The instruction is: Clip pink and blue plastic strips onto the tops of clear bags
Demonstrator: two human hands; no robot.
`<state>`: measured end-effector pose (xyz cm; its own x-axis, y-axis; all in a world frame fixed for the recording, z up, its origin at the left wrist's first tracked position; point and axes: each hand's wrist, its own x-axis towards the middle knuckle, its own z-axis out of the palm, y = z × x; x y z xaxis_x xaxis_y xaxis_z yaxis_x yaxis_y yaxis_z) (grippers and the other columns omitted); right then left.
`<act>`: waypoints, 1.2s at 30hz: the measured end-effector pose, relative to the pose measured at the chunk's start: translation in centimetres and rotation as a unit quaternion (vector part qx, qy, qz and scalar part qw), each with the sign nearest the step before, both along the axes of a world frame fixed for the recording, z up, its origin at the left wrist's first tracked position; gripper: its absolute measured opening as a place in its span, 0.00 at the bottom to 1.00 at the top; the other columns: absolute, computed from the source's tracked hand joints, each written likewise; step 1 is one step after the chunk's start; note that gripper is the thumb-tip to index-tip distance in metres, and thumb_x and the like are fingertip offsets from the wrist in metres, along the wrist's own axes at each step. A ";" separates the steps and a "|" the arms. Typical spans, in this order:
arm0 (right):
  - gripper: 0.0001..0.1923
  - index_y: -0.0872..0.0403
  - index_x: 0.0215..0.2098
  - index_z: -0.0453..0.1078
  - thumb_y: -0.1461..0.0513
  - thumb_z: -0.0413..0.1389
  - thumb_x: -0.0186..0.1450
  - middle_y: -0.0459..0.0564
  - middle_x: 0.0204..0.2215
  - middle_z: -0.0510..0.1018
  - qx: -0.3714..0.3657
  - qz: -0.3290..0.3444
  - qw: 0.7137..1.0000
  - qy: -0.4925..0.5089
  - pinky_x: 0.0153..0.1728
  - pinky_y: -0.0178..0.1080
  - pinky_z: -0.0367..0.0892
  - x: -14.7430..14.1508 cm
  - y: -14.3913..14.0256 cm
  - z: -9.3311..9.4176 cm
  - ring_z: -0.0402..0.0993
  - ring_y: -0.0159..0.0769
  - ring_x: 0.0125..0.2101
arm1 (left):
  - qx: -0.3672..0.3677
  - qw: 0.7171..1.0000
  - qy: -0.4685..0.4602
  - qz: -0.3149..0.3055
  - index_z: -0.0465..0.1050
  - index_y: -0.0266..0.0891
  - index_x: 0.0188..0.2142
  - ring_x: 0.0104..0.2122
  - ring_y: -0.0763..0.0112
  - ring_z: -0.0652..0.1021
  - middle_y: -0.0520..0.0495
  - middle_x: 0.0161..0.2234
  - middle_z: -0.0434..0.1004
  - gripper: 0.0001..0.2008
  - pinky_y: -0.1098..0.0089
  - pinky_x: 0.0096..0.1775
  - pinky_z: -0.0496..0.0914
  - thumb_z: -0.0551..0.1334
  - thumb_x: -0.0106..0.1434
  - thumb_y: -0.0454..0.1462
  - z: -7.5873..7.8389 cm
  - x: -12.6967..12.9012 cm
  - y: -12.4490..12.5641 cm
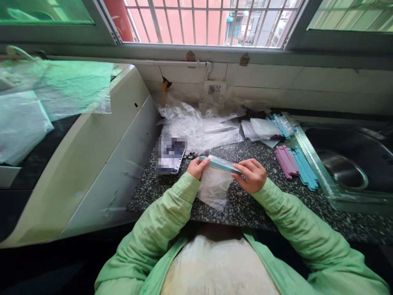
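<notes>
Between my two hands is a teal bag sealing clip (223, 165), a long thin bar lying across the upper part of a clear plastic bag (215, 188). My left hand (198, 168) is closed, pinching the clip's left end. At the opposite end, the fingers of my right hand (252, 176) are closed around the clip. Most of the bag hangs below the bar towards me, over the speckled counter (242, 205). To the right lie several pink clips (286, 162) and several blue clips (303, 168), side by side.
A phone (171, 155) with a blurred screen lies left of my hands. Crumpled clear plastic (199, 127) covers the back of the counter. Packed bags (264, 128) sit behind the loose clips. A steel sink (344, 164) borders the right, a large pale machine (113, 135) the left.
</notes>
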<state>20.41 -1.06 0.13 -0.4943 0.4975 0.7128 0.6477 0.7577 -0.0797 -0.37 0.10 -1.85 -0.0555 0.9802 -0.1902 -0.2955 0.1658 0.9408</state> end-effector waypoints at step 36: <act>0.07 0.54 0.22 0.67 0.61 0.53 0.57 0.46 0.18 0.72 -0.254 0.061 0.961 0.095 0.24 0.35 0.61 -0.4 0.3 -0.6 0.64 0.30 0.22 | 0.219 0.952 0.214 -0.024 0.71 0.36 0.17 0.18 0.80 0.60 0.53 0.18 0.61 0.16 0.74 0.21 0.56 0.65 0.45 0.47 1.6 -0.3 -1.2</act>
